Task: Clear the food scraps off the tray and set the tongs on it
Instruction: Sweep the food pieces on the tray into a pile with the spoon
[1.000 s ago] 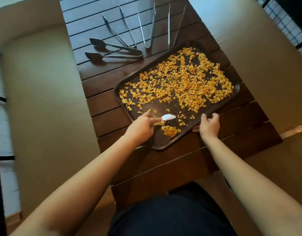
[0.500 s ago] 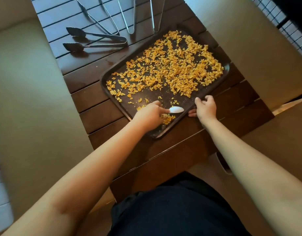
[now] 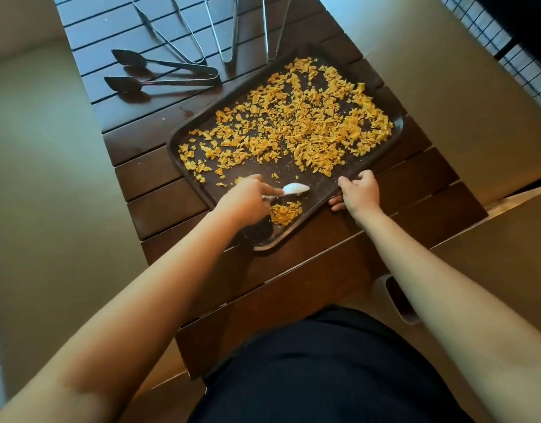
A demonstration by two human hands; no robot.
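A dark brown tray (image 3: 399,129) lies slantwise on the slatted wooden table (image 3: 159,206). Orange food scraps (image 3: 309,123) cover most of it, and a small heap (image 3: 284,212) sits near its front corner. My left hand (image 3: 248,199) grips a white spoon (image 3: 295,188) whose bowl rests on the tray just above that heap. My right hand (image 3: 359,193) holds the tray's near edge, fingers curled over the rim. Several metal tongs lie beyond the tray: one pair with leaf-shaped tips (image 3: 165,73) to the left, others (image 3: 229,29) pointing away.
A white bin (image 3: 399,297) stands on the floor under the table's near right edge, partly hidden by my right forearm. Beige floor lies on both sides of the table. A black wire grid (image 3: 526,50) is at the upper right.
The spoon has swept slightly rightward above the small heap. My right hand keeps its grip on the tray edge. The view has shifted, so the table appears lower and further right.
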